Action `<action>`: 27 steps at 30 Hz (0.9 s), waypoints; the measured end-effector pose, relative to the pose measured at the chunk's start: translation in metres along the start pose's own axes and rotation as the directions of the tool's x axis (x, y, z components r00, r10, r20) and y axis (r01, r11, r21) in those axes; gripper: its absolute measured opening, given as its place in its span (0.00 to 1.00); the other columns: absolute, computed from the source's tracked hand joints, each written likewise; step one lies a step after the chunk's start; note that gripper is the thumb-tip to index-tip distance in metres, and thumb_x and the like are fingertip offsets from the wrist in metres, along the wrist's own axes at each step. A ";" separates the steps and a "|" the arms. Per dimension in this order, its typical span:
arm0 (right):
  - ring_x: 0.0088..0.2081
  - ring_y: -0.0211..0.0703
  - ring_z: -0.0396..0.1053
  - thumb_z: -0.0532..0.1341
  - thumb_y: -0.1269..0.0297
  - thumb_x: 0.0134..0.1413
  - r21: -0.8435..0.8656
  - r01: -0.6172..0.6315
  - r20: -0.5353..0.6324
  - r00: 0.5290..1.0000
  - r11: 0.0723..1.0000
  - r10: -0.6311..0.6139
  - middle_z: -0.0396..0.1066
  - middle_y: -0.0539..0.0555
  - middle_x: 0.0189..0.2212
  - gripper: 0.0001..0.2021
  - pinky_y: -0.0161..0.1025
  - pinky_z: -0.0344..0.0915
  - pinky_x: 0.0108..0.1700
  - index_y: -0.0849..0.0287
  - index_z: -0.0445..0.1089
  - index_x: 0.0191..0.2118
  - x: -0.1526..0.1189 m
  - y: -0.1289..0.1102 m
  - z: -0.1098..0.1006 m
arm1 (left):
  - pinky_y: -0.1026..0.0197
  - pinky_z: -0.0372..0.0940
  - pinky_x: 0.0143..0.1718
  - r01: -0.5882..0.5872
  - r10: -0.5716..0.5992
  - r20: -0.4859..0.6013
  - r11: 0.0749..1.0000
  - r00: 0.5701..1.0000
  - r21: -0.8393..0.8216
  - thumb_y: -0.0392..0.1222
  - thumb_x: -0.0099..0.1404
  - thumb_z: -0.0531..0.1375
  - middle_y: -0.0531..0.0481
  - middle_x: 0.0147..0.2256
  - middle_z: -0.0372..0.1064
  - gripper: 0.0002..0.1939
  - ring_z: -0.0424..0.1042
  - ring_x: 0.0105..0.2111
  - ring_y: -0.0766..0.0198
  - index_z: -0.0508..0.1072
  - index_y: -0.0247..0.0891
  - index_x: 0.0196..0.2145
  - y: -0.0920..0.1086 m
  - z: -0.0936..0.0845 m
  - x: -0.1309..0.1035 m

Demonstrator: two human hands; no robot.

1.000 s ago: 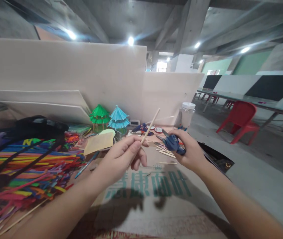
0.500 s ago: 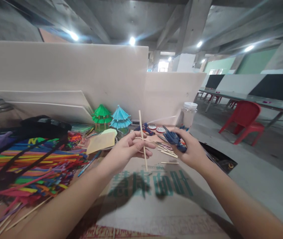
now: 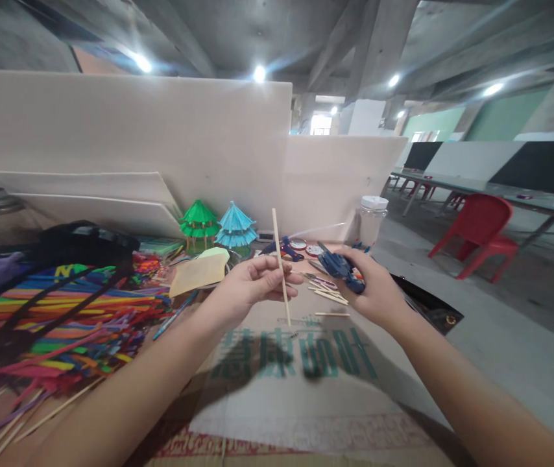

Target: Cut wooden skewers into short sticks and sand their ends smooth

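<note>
A thin pale wooden stick (image 3: 280, 259) stands nearly upright between the thumb and fingers of my left hand (image 3: 257, 283), above the printed cardboard (image 3: 257, 402). My right hand (image 3: 372, 285) grips a dark blue cutting tool (image 3: 338, 267), its jaws pointing up and to the left, apart from the stick. Several short cut sticks (image 3: 328, 295) lie on the surface between and beyond my hands, with one more (image 3: 332, 314) lying separately nearer to me. Scissors with pinkish handles (image 3: 323, 281) rest just behind them.
Green (image 3: 199, 224) and blue (image 3: 235, 227) paper pavilions stand at the back beside a glue gun (image 3: 284, 249). Colourful strips (image 3: 77, 311) and long sticks lie left. A lidded jar (image 3: 370, 220) stands back right, a black case (image 3: 427, 305) right, and a red chair (image 3: 476, 233) beyond.
The view has shifted slightly. Both hands hold the same things in nearly the same places, and the stick leans a little more.
</note>
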State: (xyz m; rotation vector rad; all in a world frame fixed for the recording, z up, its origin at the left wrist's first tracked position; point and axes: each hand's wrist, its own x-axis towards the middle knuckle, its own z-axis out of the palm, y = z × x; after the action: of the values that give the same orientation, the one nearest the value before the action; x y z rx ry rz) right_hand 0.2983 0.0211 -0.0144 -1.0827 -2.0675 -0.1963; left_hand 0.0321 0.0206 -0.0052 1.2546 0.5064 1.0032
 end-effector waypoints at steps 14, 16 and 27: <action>0.50 0.58 0.75 0.62 0.66 0.54 -0.040 0.066 -0.015 0.998 0.997 -0.067 0.76 0.62 0.50 0.21 0.52 0.72 0.49 0.56 0.67 0.55 0.002 -0.002 0.000 | 0.61 0.73 0.36 0.047 -0.048 -0.014 0.997 0.999 -0.064 0.46 0.54 0.75 0.52 0.31 0.78 0.26 0.80 0.31 0.63 0.70 0.38 0.45 0.002 -0.001 0.000; 0.50 0.58 0.75 0.62 0.67 0.53 -0.049 0.070 -0.007 0.998 0.996 -0.070 0.76 0.62 0.50 0.21 0.51 0.72 0.49 0.57 0.66 0.54 0.002 -0.001 0.001 | 0.61 0.72 0.38 0.035 -0.036 -0.009 0.998 0.999 -0.045 0.45 0.55 0.74 0.52 0.32 0.78 0.25 0.79 0.32 0.64 0.71 0.37 0.46 0.001 0.000 0.000; 0.49 0.59 0.73 0.61 0.70 0.49 -0.136 0.158 -0.031 0.986 0.978 -0.163 0.74 0.63 0.49 0.24 0.53 0.70 0.48 0.57 0.64 0.55 0.001 -0.001 0.001 | 0.64 0.65 0.37 -0.170 0.182 0.006 0.903 0.983 0.395 0.42 0.65 0.65 0.49 0.34 0.76 0.08 0.71 0.33 0.66 0.80 0.37 0.39 0.009 0.008 -0.009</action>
State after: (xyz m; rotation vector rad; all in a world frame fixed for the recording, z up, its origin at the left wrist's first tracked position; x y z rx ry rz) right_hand 0.2971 0.0217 -0.0138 -0.9806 -2.1292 -0.4399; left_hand 0.0312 0.0083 0.0038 1.6708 0.6508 1.1084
